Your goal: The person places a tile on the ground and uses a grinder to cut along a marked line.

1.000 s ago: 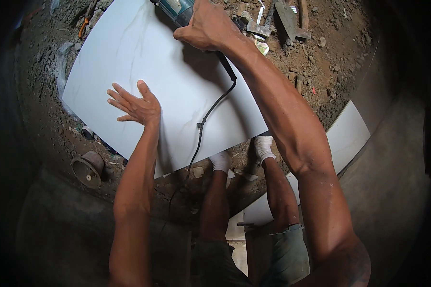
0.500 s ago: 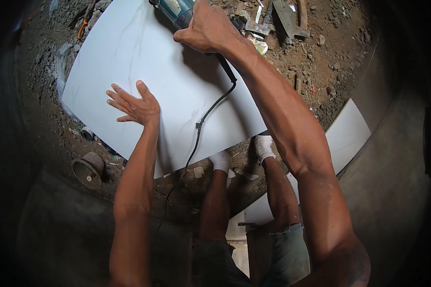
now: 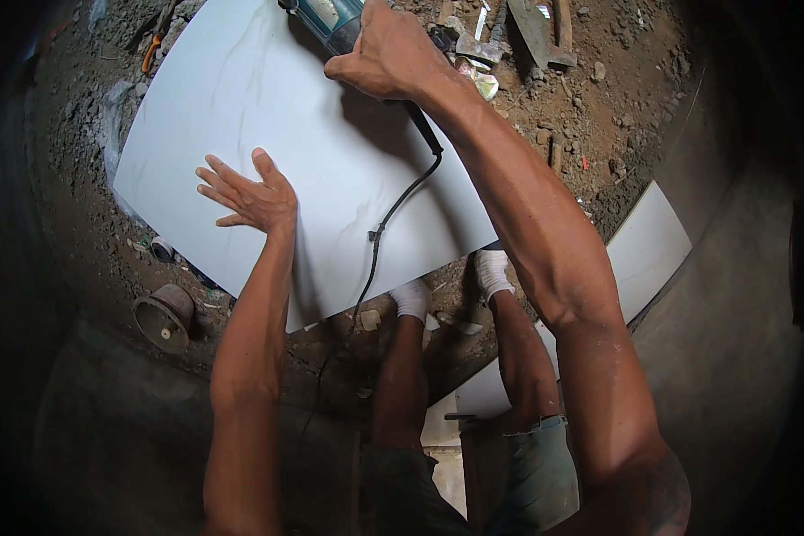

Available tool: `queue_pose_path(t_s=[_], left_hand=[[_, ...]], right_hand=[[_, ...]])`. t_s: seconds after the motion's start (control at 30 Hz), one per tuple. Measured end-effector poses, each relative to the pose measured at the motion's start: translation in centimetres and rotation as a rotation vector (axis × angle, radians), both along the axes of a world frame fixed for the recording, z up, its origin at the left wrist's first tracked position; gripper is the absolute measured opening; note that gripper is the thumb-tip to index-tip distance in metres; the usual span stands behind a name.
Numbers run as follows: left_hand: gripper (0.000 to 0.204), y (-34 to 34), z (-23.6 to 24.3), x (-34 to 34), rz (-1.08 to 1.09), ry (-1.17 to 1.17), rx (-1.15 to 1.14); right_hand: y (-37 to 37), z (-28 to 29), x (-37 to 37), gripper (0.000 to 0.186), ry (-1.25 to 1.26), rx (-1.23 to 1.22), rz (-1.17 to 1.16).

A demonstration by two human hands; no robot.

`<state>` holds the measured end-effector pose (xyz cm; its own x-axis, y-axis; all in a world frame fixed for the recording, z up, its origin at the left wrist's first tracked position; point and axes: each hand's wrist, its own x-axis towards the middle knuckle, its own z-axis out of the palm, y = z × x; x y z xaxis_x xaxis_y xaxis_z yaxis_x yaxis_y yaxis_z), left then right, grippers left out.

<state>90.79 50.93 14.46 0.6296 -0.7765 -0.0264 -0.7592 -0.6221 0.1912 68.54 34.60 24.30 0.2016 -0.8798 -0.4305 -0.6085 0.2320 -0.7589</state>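
Observation:
A large white tile (image 3: 241, 107) with faint grey veins lies over the dirt in front of me. Fingers spread, my left hand (image 3: 255, 196) rests at the tile's left part and holds nothing. My right hand (image 3: 393, 54) is wrapped round the body of a teal corded power tool, apparently an angle grinder (image 3: 326, 20), at the tile's far edge. The tool's front end is cut off by the top of the picture. Its black cord (image 3: 402, 192) trails back across the tile and over the near edge, between my left arm and my legs.
My feet in white socks (image 3: 494, 272) stand at the tile's near edge. A bucket (image 3: 163, 317) lies tipped at the left. Beyond the right forearm lie a trowel (image 3: 531, 36) and a hammer (image 3: 561, 36) on rubble. Another white tile (image 3: 648, 250) leans at the right. Orange-handled pliers (image 3: 152, 54) lie far left.
The cord's lower part has swung slightly to the right. Both hands stay almost in place, and the right keeps its hold on the angle grinder.

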Motion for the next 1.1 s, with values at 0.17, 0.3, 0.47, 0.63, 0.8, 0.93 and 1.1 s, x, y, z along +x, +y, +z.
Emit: queue_pose_path(t_s=[0.17,0.3,0.47,0.63,0.8,0.93,1.1], left_hand=[[0.085,-0.1,0.1,0.3,0.001,-0.03,0.026],[0.086,0.1,-0.1,0.3,0.0,-0.022,0.032],[0.087,0.1,-0.3,0.6,-0.006,-0.045,0.029],[0.088,0.1,0.2,0.2,-0.004,0.011,-0.019],[0.088,0.0,0.0,0.2,0.009,-0.012,0.011],[0.088,0.0,0.0,0.4,0.009,-0.018,0.011],[0.086,0.0,0.1,0.3,0.005,-0.032,0.024]], right_hand=[[0.1,-0.3,0.4,0.045,0.039,0.005,0.005],[0.3,-0.6,0.2,0.044,0.04,0.017,-0.015],[0.2,-0.7,0.2,0.042,0.034,-0.011,0.009],[0.4,-0.5,0.0,0.042,0.004,-0.001,-0.005],[0.6,-0.4,-0.1,0.042,0.03,0.006,-0.007],[0.7,0.0,-0.3,0.041,-0.026,0.024,-0.018],[0.8,0.3,-0.3,0.041,0.008,0.033,-0.01]])
